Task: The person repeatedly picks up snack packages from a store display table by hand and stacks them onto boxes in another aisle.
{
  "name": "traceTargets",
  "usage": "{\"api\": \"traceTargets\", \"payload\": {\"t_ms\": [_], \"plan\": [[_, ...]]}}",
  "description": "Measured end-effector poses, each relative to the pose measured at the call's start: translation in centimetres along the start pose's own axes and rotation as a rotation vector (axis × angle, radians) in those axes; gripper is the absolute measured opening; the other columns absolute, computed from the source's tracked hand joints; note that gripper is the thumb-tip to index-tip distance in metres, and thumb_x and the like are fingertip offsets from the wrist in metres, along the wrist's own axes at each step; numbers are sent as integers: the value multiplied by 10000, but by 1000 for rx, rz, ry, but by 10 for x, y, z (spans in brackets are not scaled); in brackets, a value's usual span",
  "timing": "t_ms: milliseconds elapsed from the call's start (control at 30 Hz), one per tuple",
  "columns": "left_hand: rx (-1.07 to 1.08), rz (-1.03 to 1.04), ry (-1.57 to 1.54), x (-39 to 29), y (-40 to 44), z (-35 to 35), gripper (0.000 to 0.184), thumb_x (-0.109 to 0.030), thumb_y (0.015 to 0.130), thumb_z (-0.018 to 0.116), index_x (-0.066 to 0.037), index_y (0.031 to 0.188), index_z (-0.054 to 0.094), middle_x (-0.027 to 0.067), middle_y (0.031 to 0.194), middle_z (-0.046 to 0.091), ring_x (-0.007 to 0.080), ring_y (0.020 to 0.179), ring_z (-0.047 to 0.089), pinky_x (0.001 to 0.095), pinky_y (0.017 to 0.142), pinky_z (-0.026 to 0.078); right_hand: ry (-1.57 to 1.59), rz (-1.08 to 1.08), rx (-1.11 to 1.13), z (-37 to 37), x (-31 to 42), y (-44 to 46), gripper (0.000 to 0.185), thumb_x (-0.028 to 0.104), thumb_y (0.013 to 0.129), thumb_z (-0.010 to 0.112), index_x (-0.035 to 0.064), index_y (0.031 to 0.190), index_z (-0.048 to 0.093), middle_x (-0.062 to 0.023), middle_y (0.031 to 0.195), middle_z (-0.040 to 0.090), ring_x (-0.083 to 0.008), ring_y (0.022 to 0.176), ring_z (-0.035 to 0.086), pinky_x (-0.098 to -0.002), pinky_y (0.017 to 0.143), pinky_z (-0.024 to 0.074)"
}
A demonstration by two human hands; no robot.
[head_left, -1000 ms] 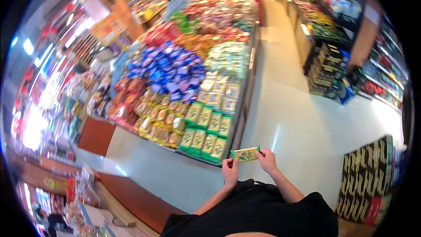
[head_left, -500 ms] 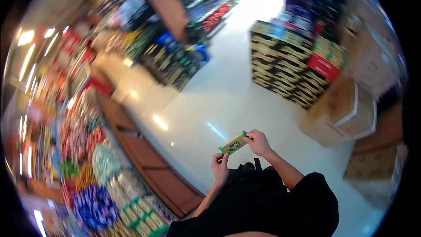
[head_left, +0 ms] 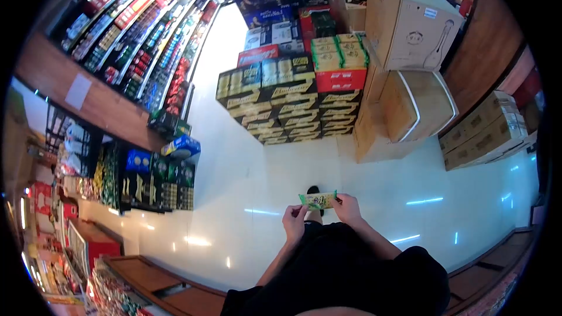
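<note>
A small green and yellow packet (head_left: 319,201) is stretched between my two hands in front of my dark clothing. My left hand (head_left: 294,221) pinches its left end between thumb and fingers. At the other end, my right hand (head_left: 346,208) grips the packet's green edge. One dark shoe (head_left: 314,189) shows on the floor just beyond the packet.
Stacked black and gold cartons (head_left: 287,111) stand ahead, beside large cardboard boxes (head_left: 410,29). Bottle shelves (head_left: 140,41) run along the upper left. More cartons (head_left: 486,129) lie at the right. A wooden display edge (head_left: 140,275) is at the lower left.
The view has swung right, from the display of wrapped goods to the stacked cartons. Both hands have kept hold of the packet, now nearly level after being tilted.
</note>
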State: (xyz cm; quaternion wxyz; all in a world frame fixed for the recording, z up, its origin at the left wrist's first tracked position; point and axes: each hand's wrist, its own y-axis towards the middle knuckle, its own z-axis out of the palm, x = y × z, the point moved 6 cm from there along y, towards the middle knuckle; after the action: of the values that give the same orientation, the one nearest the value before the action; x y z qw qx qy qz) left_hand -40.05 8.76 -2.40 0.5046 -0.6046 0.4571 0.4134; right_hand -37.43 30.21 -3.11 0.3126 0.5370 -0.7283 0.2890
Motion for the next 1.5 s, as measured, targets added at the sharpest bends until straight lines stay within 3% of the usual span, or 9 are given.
{"api": "traceTargets", "payload": {"t_ms": [100,200,433,533,700,867,1033,1400,1500], "plan": [[96,-37,129,-30,70,19,200,-149,845,715,29,880,632,64,784,655,94,727,583,246,676,479,93,12,-32,-18,17,72,237,200,842,633,2,970,656,-192,797,645,-274,669,634,-355,625,496],[184,47,251,-64,136,44,199,-164,844,708,24,847,641,52,750,652,92,702,575,258,648,476,158,30,-150,-56,46,136,237,194,804,638,15,960,649,-199,771,634,-367,709,630,-408,656,505],[395,301,235,-139,256,141,228,-192,855,687,16,947,670,107,813,671,156,710,624,292,653,500,155,196,-340,-109,31,240,402,202,804,656,-24,1126,574,-215,960,622,-336,857,614,-406,755,486],[480,301,243,-151,291,191,248,-188,840,686,9,990,664,144,917,659,228,806,633,334,723,502,117,235,-494,-125,0,274,408,203,811,665,-11,1146,575,-151,876,623,-228,750,606,-334,670,492],[499,453,334,-178,339,274,352,-174,819,692,14,1105,611,177,1007,601,270,904,604,364,792,494,35,145,-550,-174,-25,353,398,175,807,667,-19,1140,569,-182,957,588,-289,847,585,-384,761,476],[476,417,325,-197,408,359,424,-189,807,700,30,1150,580,200,1045,575,301,920,598,384,806,494,68,99,-631,-218,-55,451,435,196,819,658,-11,1184,545,-199,984,588,-328,897,581,-390,804,467],[506,316,590,-219,460,418,513,-236,824,674,58,1217,528,235,1092,557,315,886,606,390,791,499,27,162,-466,-254,-64,526,515,206,845,627,-17,1277,459,-249,1128,576,-385,1021,562,-445,862,457],[356,348,564,-255,479,465,536,-192,829,681,39,1273,487,198,1107,561,274,883,566,383,789,475,-58,205,-253,-265,-72,584,603,168,837,619,-40,1338,357,-249,1233,525,-414,1153,458,-474,991,367],[377,405,566,-248,474,460,571,-163,837,667,30,1318,427,202,1159,545,285,892,565,381,803,473,-163,56,-356,-259,-70,582,597,158,842,616,-42,1339,354,-251,1290,485,-417,1181,429,-467,1015,344]]}}
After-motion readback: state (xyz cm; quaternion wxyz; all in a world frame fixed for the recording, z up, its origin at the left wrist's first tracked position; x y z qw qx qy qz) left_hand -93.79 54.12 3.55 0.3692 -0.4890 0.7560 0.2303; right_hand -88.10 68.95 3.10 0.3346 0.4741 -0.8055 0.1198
